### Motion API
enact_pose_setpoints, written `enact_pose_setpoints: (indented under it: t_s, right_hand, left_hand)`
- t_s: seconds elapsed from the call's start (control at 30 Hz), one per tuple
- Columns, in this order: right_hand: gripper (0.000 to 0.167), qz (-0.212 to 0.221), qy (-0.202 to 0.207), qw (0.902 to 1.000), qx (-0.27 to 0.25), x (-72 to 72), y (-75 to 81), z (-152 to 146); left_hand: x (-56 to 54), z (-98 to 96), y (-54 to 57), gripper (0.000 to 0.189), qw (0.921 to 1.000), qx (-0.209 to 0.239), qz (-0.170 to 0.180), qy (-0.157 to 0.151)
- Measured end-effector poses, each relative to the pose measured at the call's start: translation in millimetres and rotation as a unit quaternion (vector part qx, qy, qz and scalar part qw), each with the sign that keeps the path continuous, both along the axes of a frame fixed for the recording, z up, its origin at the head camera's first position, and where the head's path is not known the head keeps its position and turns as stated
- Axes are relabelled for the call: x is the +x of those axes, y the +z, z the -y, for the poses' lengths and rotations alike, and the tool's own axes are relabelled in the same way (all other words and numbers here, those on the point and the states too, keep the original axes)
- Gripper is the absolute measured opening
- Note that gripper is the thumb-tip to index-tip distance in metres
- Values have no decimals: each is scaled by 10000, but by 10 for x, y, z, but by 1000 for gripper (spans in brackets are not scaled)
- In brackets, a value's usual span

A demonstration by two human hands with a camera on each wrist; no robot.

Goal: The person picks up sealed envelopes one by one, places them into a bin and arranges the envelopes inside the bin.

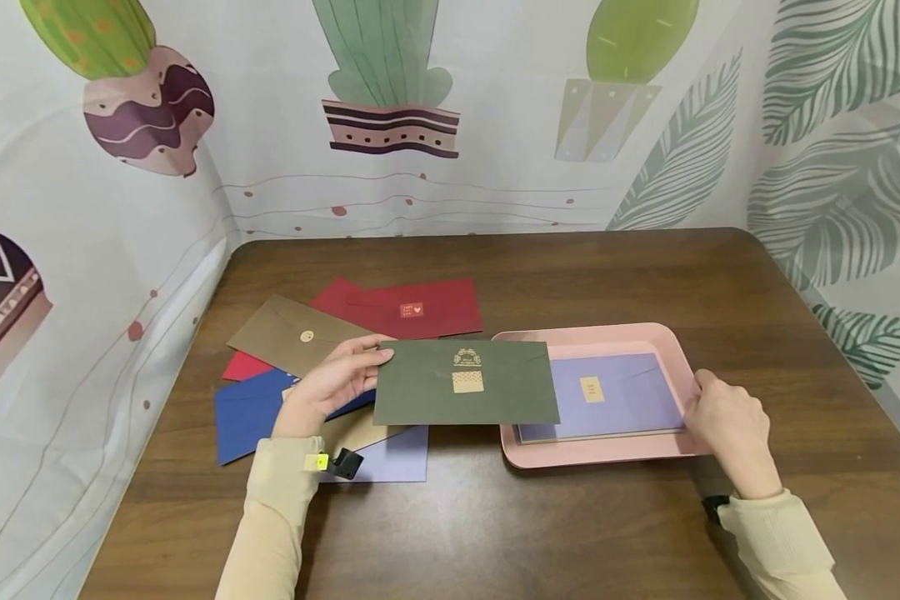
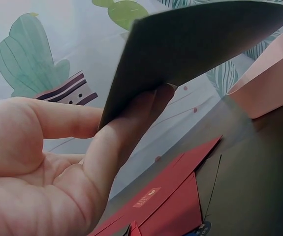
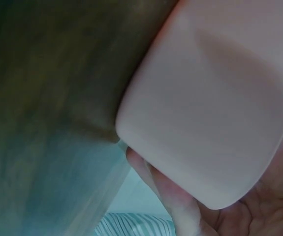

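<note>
Green envelope (image 1: 467, 407) extends rightward from pinching left fingers (image 1: 363, 361); right fingers (image 1: 708, 380) grip pink tray (image 1: 600, 455).

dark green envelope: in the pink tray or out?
Out. The left hand pinches the dark green envelope near one end, raised; the other end only overlaps the pink tray in the head view.

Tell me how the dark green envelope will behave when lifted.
The dark green envelope is probably fairly stiff: held at one end by the left hand, it extends nearly flat. It is likely light, since that grip appears to carry it. Being thin, it may flex slightly.
</note>
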State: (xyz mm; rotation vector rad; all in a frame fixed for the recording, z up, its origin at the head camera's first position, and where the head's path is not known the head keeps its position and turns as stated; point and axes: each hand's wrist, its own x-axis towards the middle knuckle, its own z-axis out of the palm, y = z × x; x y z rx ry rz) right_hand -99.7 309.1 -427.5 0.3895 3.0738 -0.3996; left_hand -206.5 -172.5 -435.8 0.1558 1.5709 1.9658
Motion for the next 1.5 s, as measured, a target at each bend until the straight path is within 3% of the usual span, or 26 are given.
enact_pose_setpoints:
  t_s: [0.4, 0.77, 1.5]
  right_hand:
    - [6, 39, 14, 10000, -8, -6, -5, -9]
    - [7, 70, -12, 10000, 3, -3, -8, -10]
    - [7, 92, -28, 10000, -3, -6, -4, -13]
  left_hand:
    - [-6, -57, 6, 16, 10000, 1, 71, 59]
    - [-11, -166, -2, 16, 9993, 321, 160, 47]
    - [-11, -323, -47, 16, 9991, 329, 255, 45]
